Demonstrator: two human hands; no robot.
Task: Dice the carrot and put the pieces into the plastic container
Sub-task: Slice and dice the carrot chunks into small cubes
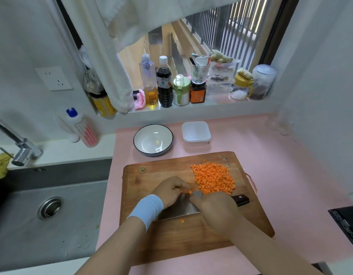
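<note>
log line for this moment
dicing; orange carrot dice on wooden board; clear plastic container empty; right hand grips steel cleaver; left hand beside

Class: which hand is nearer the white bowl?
Left. The left hand is nearly straight below the bowl in the view; the right hand sits lower and farther right.

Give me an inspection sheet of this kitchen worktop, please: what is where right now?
Surface: pink counter carrying a wooden cutting board.
Job's things: diced carrot pile on the board's far right; plastic container beyond it, empty; cleaver.
Clutter: empty bowl beside the container; one stray carrot cube near the blade.
Hands: left hand pinches the last carrot bit; right hand grips the cleaver.
Cables: nothing seen.
Surroundings: sink to the left; bottles and jars on the windowsill.
</note>
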